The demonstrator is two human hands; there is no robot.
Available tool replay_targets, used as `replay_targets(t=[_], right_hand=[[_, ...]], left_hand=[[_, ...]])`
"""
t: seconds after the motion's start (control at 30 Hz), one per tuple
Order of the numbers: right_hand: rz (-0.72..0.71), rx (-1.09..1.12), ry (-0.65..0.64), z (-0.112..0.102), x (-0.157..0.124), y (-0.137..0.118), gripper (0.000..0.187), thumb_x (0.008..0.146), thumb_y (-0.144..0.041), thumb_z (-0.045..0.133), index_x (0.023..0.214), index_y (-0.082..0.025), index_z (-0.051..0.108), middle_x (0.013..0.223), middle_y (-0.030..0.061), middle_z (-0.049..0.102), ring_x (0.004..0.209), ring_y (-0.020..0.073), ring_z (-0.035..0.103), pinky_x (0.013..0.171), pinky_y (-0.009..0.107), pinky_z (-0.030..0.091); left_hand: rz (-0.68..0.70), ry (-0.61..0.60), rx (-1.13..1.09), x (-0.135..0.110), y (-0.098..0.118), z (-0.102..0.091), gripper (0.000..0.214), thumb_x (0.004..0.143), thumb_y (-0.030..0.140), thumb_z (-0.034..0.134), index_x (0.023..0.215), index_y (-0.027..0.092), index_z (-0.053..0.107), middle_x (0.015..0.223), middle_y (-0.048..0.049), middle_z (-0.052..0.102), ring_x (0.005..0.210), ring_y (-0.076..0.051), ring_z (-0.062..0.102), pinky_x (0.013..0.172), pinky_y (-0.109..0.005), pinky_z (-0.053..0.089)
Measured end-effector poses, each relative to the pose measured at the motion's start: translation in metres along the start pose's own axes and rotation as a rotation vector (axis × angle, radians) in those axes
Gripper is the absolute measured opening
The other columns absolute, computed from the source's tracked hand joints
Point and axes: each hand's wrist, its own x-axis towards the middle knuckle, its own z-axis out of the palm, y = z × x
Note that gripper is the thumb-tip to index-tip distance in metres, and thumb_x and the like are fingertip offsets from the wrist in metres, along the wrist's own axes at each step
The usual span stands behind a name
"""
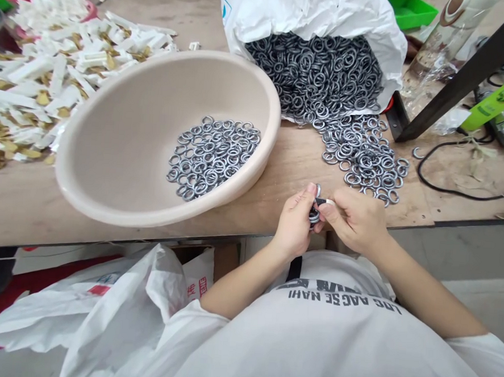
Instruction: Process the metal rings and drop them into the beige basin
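Close to the table's front edge, my left hand (293,224) is closed around a few grey metal rings (314,216), partly hidden by its fingers. My right hand (358,220) meets it from the right, thumb and fingers pinched on a small black piece (320,201) that lies against the rings. Its exact kind is too small to make out. Just beyond my hands, a loose pile of metal rings (367,156) spreads over the tabletop. To the left stands a large beige basin (110,140) with many rings (215,158) gathered on its right side.
A white sack (309,13) lies open at the back, rings spilling from its mouth. White and gold-coloured pieces (49,79) are heaped at the left. On the right are a slanted dark metal bar (464,76), a black cable (456,195) and a green package (501,95).
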Motion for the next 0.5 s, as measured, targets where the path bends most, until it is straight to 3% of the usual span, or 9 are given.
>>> replay_targets(t=[0.17, 0.33, 0.4, 0.5], right_hand=[[-0.020, 0.020, -0.022, 0.000, 0.000, 0.000, 0.048, 0.101, -0.052, 0.045, 0.067, -0.020, 0.050, 0.065, 0.0004, 0.055, 0.060, 0.0126, 0.045, 0.058, 0.030, 0.023], [0.235, 0.037, -0.017, -0.003, 0.021, 0.029, 0.056, 0.102, -0.060, 0.036, 0.066, -0.021, 0.051, 0.058, -0.0008, 0.051, 0.056, 0.0141, 0.046, 0.057, 0.029, 0.024], [0.284, -0.082, -0.022, -0.002, 0.038, 0.040, 0.054, 0.102, -0.060, 0.036, 0.075, -0.021, 0.060, 0.065, 0.0014, 0.059, 0.061, 0.0168, 0.051, 0.058, 0.029, 0.026], [0.217, -0.328, -0.091, 0.006, 0.068, 0.047, 0.039, 0.097, -0.056, 0.051, 0.102, -0.021, 0.069, 0.096, 0.0084, 0.071, 0.078, 0.0231, 0.062, 0.062, 0.030, 0.031]], left_hand=[[0.014, -0.046, 0.007, -0.001, -0.002, -0.002, 0.049, 0.085, 0.059, 0.067, 0.066, 0.019, 0.047, 0.051, 0.0054, 0.047, 0.039, -0.006, 0.041, 0.036, -0.019, 0.030], [-0.035, -0.259, 0.058, -0.014, -0.001, -0.008, 0.048, 0.091, 0.056, 0.061, 0.066, 0.017, 0.049, 0.056, 0.0018, 0.054, 0.041, -0.006, 0.043, 0.040, -0.019, 0.031], [-0.047, -0.288, 0.054, -0.017, 0.001, -0.012, 0.047, 0.092, 0.054, 0.061, 0.065, 0.017, 0.049, 0.058, 0.0008, 0.056, 0.041, -0.006, 0.044, 0.041, -0.020, 0.033], [-0.021, -0.205, 0.050, -0.015, 0.007, -0.019, 0.041, 0.091, 0.051, 0.063, 0.072, 0.015, 0.058, 0.060, 0.0002, 0.059, 0.042, -0.007, 0.048, 0.042, -0.020, 0.035]])
